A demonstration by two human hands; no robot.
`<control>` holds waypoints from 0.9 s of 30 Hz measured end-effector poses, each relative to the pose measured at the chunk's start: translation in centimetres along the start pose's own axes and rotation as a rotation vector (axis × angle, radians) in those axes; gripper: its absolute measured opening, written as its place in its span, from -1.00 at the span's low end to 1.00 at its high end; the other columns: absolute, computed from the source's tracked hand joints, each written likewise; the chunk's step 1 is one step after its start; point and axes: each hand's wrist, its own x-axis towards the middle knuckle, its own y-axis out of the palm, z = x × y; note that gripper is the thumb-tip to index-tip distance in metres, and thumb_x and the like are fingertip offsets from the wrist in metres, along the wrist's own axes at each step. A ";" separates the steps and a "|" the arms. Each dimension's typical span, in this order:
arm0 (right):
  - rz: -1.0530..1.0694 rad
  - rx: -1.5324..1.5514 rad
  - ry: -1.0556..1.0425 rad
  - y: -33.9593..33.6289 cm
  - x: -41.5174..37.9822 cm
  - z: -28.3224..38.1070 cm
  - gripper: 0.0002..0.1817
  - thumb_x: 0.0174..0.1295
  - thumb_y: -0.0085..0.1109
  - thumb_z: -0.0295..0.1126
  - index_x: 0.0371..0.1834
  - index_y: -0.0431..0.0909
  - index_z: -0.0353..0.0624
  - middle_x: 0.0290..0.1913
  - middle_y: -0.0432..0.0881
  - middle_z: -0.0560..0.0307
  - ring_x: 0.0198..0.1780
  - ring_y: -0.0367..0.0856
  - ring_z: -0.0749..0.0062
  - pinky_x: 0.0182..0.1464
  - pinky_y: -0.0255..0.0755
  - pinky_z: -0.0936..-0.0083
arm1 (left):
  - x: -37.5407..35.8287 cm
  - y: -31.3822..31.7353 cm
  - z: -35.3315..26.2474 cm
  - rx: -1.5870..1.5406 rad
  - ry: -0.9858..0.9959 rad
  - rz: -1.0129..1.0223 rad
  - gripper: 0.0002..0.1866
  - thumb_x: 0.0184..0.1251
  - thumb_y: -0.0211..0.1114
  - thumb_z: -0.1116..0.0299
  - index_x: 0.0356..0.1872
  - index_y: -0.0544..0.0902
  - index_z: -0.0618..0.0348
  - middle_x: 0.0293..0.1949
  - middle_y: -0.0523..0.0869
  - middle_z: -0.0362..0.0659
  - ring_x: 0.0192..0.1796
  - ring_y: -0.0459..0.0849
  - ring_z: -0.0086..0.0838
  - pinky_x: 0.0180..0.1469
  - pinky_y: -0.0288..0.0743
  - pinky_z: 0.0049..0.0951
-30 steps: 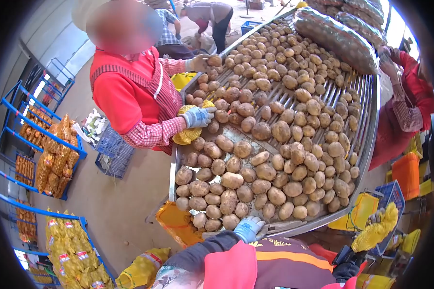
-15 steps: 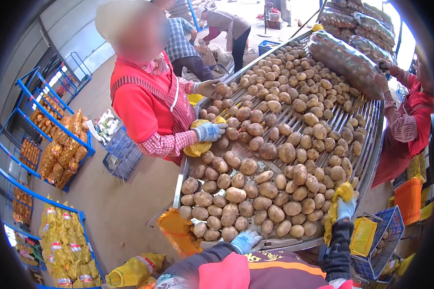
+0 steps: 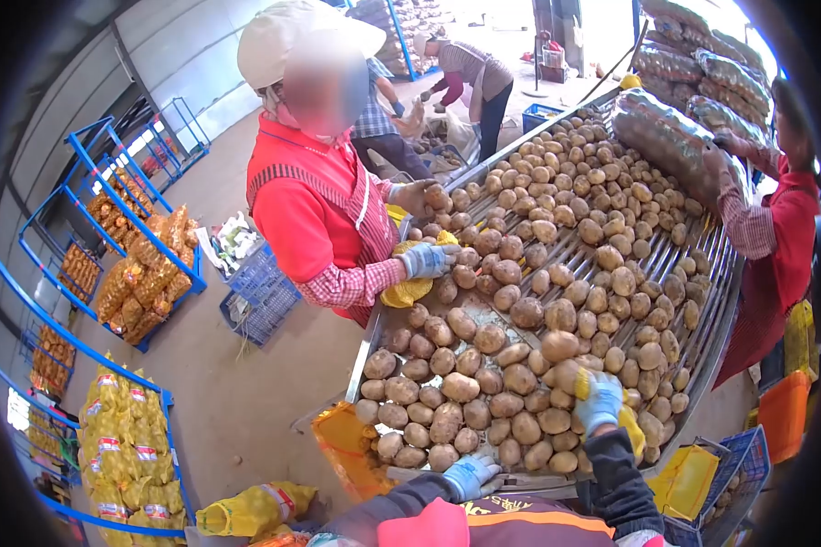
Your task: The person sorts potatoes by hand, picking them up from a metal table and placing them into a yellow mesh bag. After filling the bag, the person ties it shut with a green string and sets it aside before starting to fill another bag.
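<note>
Potatoes (image 3: 460, 389) lie spread over the metal sorting table (image 3: 367, 357) in front of me. My left hand (image 3: 472, 476), in a light blue and white glove, rests at the near edge with its fingers stretched out, close to the nearest potatoes. Farther right, my right hand (image 3: 600, 401) reaches over the potatoes, closed on a yellow mesh bag (image 3: 631, 432) that hangs below the palm. Some of the mesh shows at the fingertips, right beside a potato (image 3: 566, 376).
Across the table's left side, a person in red (image 3: 292, 210) holds a yellow bag and handles potatoes. Another person (image 3: 775, 228) grips a large filled sack (image 3: 663, 146) on the right. An orange chute (image 3: 345, 447) hangs at the near left corner; blue crates (image 3: 737, 463) stand right.
My right hand has moved left and forward from the table's right edge onto the potatoes, carrying the yellow mesh bag. My left hand stays at the near edge. The view has shifted slightly.
</note>
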 end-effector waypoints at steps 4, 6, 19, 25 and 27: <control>0.060 -0.022 -0.110 2.0 0.2 4.3 -0.44 -0.24 0.32 -0.35 0.00 0.56 0.03 -0.11 0.58 0.08 -0.06 0.50 0.08 -0.04 0.41 0.22 | -0.1 1.4 1.2 0.029 0.102 -0.142 -0.72 0.18 0.24 0.15 -0.29 0.56 0.17 -0.31 0.54 -0.03 -0.14 0.50 -0.12 -0.13 0.43 -0.18; -0.067 0.095 -0.205 2.4 0.0 4.0 -0.51 -0.14 0.25 -0.36 0.00 0.58 0.02 -0.17 0.60 0.08 -0.12 0.53 0.12 -0.03 0.42 0.27 | 0.0 1.1 0.9 0.039 0.041 -0.085 -0.71 0.18 0.24 0.13 -0.31 0.57 0.16 -0.33 0.54 -0.03 -0.17 0.52 -0.11 -0.11 0.42 -0.17; 0.086 0.046 -0.101 4.1 7.5 2.4 -0.39 -0.06 0.14 -0.50 0.19 0.47 0.10 0.15 0.46 -0.12 0.16 0.44 -0.05 0.20 0.32 0.16 | 0.2 0.4 0.2 0.026 -0.021 -0.029 -0.72 0.18 0.23 0.11 -0.31 0.61 0.12 -0.30 0.57 0.00 -0.13 0.52 -0.09 0.00 0.40 -0.16; 0.257 0.595 -0.359 2.7 3.4 5.1 -0.36 -0.08 0.07 -0.64 0.17 0.49 0.12 0.28 0.40 0.00 0.30 0.34 0.04 0.34 0.23 0.32 | 0.3 0.0 0.0 0.002 -0.071 0.043 -0.72 0.18 0.23 0.12 -0.29 0.63 0.12 -0.26 0.59 0.00 -0.11 0.53 -0.10 0.02 0.39 -0.17; 0.025 0.646 -0.254 -0.2 2.1 2.5 -0.31 -0.17 0.19 -0.66 0.16 0.50 0.05 0.18 0.49 -0.05 0.27 0.38 0.06 0.31 0.27 0.33 | 0.3 0.1 0.0 -0.011 -0.074 0.024 -0.72 0.17 0.24 0.14 -0.27 0.63 0.14 -0.25 0.59 -0.01 -0.10 0.53 -0.10 0.01 0.39 -0.17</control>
